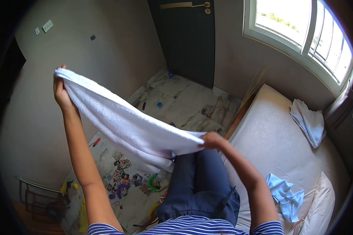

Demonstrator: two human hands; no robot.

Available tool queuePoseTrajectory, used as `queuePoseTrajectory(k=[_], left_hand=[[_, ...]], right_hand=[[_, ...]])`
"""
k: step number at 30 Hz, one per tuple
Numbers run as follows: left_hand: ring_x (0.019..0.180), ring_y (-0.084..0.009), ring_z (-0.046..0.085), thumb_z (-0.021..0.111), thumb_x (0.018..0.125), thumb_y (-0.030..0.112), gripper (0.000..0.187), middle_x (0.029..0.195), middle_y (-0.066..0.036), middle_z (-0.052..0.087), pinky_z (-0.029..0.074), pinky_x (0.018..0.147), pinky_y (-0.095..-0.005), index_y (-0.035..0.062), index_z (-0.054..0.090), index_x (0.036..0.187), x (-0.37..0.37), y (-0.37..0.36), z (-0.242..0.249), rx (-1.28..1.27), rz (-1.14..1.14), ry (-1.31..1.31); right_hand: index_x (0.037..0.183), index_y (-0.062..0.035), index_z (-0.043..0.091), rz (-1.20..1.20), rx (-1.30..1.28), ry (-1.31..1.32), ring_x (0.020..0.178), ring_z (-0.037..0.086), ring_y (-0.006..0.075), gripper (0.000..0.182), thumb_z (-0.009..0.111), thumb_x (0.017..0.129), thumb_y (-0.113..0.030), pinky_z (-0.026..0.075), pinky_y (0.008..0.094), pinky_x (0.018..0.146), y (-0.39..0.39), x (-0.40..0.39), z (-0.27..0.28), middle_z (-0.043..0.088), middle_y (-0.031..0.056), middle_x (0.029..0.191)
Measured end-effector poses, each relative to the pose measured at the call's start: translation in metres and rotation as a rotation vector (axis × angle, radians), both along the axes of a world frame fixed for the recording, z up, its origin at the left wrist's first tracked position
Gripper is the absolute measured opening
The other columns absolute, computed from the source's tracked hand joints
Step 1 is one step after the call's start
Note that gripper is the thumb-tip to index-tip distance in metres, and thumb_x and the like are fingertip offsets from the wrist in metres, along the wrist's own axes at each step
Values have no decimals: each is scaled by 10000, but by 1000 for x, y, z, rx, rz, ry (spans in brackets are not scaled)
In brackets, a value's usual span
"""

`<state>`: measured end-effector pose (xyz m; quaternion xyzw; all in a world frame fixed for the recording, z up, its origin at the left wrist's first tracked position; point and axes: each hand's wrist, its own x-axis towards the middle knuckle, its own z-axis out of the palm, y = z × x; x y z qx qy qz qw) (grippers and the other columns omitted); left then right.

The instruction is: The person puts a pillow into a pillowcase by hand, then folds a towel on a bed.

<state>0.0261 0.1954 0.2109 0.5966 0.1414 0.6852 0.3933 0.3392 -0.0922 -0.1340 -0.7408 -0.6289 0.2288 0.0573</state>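
Observation:
A white towel is stretched in the air between my two hands, its upper edge slanting down from left to right. My left hand, raised high near the wall, is closed on one corner. At the other end, my right hand grips the towel's edge in front of my thighs. The lower part of the cloth sags in a loose fold above the floor and partly hides it. The fingertips of my right hand are partly hidden by the towel and the angle.
To my right stands a bed with a crumpled white cloth, a light blue cloth and a pillow. Scattered photos and toys lie on the marble floor. A dark door stands ahead.

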Motion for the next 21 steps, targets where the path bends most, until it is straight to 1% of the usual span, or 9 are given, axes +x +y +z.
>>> queuePoseTrajectory(k=[2, 4, 8, 10, 13, 14, 16, 18, 21], left_hand=[[1057, -171, 528, 421, 952, 187, 328, 1225, -80, 560, 404, 938, -294, 29, 534, 1217, -9, 14, -16, -18, 3, 6], [1022, -168, 526, 479, 936, 151, 258, 1117, -66, 579, 411, 908, -295, 47, 554, 1159, -26, 38, -37, -20, -13, 3], [951, -169, 517, 543, 915, 157, 165, 1015, -51, 559, 431, 858, -340, 82, 543, 1062, -55, 75, -88, -136, 115, -106], [950, -166, 517, 484, 955, 192, 209, 1051, -57, 549, 430, 863, -339, 94, 485, 1139, -53, 64, -105, -73, 268, -31], [971, -155, 507, 466, 974, 259, 269, 1052, -48, 532, 405, 887, -306, 96, 465, 1188, -31, 47, -111, 1, 248, 267], [977, -152, 503, 466, 975, 273, 286, 1055, -46, 527, 399, 893, -298, 96, 462, 1200, -17, 51, -115, 33, 227, 387], [1002, -141, 471, 463, 976, 284, 297, 1047, -29, 507, 354, 919, -270, 71, 480, 1182, 36, 67, -123, 30, 132, 546], [991, -141, 451, 470, 974, 250, 244, 1028, -33, 498, 341, 911, -262, 65, 502, 1129, 109, 59, -120, 135, 119, 609], [986, -159, 458, 461, 975, 259, 255, 1021, -57, 507, 348, 910, -273, 57, 493, 1129, 207, 20, -81, 123, -9, 451]], right_hand=[[1009, -88, 657, -75, -111, -232, 932, 612, 306, 487, 588, 800, -524, 479, 396, 811, -9, 50, 28, 648, 142, 981], [930, -82, 669, -259, 201, -229, 879, 620, 278, 484, 595, 797, -541, 467, 408, 775, -37, 106, 44, 648, 92, 917], [807, -77, 696, -302, 655, -303, 913, 577, 245, 154, 727, 718, -200, 474, 404, 820, -117, 128, 182, 613, 48, 916], [794, -99, 715, -325, 924, -659, 931, 565, 232, 119, 731, 676, -113, 473, 374, 840, -157, 102, 244, 611, 22, 1026], [845, -105, 725, -444, 599, -428, 861, 615, 209, 205, 737, 703, -253, 486, 353, 778, -204, 125, 264, 677, 51, 965], [821, -55, 708, -576, 303, -238, 688, 637, 226, 303, 763, 686, -321, 499, 347, 668, -209, 151, 256, 671, 101, 717], [770, -20, 681, -662, 97, -61, 589, 630, 237, 333, 781, 664, -320, 495, 346, 587, -209, 202, 239, 633, 129, 603], [745, 23, 657, -772, 68, -183, 494, 598, 203, 305, 769, 662, -248, 504, 328, 570, -211, 256, 218, 615, 140, 575], [775, -47, 675, -1085, 354, -284, 620, 651, 221, 157, 709, 729, -193, 517, 338, 648, -231, 317, 236, 648, 123, 624]])
